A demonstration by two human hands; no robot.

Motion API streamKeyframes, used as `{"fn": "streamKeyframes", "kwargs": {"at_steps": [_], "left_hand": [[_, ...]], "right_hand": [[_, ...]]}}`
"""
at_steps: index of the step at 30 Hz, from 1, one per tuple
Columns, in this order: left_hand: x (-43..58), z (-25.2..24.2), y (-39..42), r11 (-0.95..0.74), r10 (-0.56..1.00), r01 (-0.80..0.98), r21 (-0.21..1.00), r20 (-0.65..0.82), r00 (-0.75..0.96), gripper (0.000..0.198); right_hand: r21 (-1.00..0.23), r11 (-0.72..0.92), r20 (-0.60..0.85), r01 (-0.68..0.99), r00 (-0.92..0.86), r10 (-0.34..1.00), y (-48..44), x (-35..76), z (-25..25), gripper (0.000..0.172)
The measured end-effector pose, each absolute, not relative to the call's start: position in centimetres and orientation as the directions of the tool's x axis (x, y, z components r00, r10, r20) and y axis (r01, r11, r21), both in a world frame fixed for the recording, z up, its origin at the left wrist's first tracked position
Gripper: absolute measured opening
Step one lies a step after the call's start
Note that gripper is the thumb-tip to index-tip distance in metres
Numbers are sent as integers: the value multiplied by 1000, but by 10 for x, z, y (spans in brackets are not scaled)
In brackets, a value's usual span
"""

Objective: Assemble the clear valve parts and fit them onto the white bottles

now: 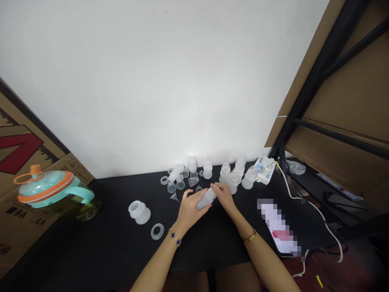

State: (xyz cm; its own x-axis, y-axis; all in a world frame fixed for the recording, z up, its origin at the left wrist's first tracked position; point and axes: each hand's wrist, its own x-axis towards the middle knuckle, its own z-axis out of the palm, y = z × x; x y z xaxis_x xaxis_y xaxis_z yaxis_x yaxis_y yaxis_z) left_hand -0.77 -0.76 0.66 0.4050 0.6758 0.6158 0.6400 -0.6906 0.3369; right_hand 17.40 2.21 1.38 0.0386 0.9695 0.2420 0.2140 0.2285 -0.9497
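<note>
at the black table point(115, 243), both my hands meet on one translucent silicone bottle point(207, 198), which lies tilted on its side just above the tabletop at the centre of the work. my left hand point(190, 209) is wrapped around its body from below, grasping it; my right hand point(225, 194) closes its fingertips on the upper end, though whether they pinch a cap or the bare neck i cannot tell.

at one o'clock from my hands stands a row of upright bottles point(234, 178), which look put together. at eleven o'clock lies a scatter of small clear parts point(180, 182), cups and funnels, loose. a wide bottle body point(139, 211) sits alone at nine o'clock, with a ring point(157, 231) at eight o'clock, apart from it.

by my reading, roughly half the pieces are assembled and the loose ones remain, the bottle in hand among those unfinished. a phone point(281, 229) rests at four o'clock; a lidded jug point(51, 190) stands far out at nine.
</note>
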Motion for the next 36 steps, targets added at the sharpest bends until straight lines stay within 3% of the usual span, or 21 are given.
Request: {"fn": "streamKeyframes", "kwargs": {"at_steps": [17,36], "left_hand": [[-7,8,-8,-700,652,651,294,636,413,45],[-9,14,-12,-710,590,688,152,663,462,47]], "right_hand": [[-956,203,215,213,38,976,23,174,13,48],[-966,186,196,180,40,980,24,172,10,47]]}}
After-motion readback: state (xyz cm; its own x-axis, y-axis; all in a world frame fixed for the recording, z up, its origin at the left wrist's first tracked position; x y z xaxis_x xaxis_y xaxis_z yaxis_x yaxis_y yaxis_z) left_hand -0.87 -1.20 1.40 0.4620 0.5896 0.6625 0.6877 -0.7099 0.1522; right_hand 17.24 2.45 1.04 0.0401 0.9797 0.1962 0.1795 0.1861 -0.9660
